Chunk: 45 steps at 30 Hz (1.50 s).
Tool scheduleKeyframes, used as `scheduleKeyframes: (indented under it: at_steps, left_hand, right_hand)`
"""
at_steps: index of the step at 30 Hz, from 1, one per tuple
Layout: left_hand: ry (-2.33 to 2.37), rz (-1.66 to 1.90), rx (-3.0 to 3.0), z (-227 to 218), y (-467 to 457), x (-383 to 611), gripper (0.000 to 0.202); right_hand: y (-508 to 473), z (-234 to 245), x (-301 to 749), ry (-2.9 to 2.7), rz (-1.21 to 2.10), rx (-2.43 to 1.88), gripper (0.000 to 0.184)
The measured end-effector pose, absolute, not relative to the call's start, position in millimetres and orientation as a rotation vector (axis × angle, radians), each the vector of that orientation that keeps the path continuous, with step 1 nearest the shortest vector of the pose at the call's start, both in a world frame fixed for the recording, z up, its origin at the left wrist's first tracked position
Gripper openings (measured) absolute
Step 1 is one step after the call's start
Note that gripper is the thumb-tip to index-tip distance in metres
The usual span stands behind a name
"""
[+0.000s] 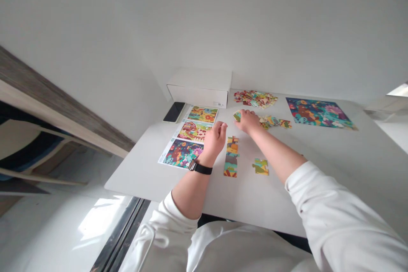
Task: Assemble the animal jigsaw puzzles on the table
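Head view: the right hand [249, 121] reaches over the pale surface [287, 191], its fingers closed in a pinch on a small green-and-yellow puzzle piece [236, 116]. The piece pokes out on the left side of these fingers, its right part covered by them; whether it is lifted or rests on the surface cannot be told. Just right of that hand lies a small pile of loose pieces [270, 122], and behind it, near the wall, a larger heap [256, 99]. The left hand [215, 139] is curled, fingers bent inward, over the right edge of a printed sheet [168, 155] with three pictures; whether its fingertips meet or grip anything is not visible. A black-strapped watch [201, 168] circles that wrist. Nearer the body, a joined strip of pieces [231, 159] lies between the forearms, just right of the left hand, and a small green section [261, 167] sits apart to its right. A white box [197, 93] and a phone [174, 111] stand beyond the sheet; a dark, colourful picture [320, 112] lies far right.
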State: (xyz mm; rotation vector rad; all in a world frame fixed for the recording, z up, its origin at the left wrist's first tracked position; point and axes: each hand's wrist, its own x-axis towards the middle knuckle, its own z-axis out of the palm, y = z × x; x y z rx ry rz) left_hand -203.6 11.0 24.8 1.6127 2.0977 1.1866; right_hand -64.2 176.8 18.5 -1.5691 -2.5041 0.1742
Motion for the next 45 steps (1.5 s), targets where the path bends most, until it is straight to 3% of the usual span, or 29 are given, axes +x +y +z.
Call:
scheduleKeyframes:
  at_steps: [4, 11, 17, 23, 33, 45]
  left_hand:
    - [2.075, 1.199, 1.608, 25.1, 10.5, -203.6, 0.037]
    - [2.061, 1.165, 1.636, 27.1, 8.9, -201.8, 0.037]
    - [2.029, 1.193, 1.652, 25.0, 9.5, -202.2, 0.035]
    - [2.010, 1.252, 1.648, 23.0, 11.9, -203.4, 0.030]
    - [1.790, 1.253, 1.799, 24.1, 8.8, -191.8, 0.028]
    - [1.316, 1.231, 1.407, 22.9, -32.5, -154.0, 0.043]
  right_hand:
    - [181.4, 16.0, -78.3, -2.454, 0.236, -1.637, 0.049]
    - [206.6, 14.3, -75.2, -2.305, 0.396, -1.729, 0.058]
    - [223.8, 16.2, -63.1, -1.943, 0.791, -1.327, 0.064]
    - [193.1, 31.6, -20.0, -1.772, 0.935, -0.969, 0.064]
    - [33.6, 40.7, 88.6, -2.121, 0.815, -0.915, 0.052]
    - [-7.4, 3.1, 96.2, -2.269, 0.420, -0.703, 0.066]
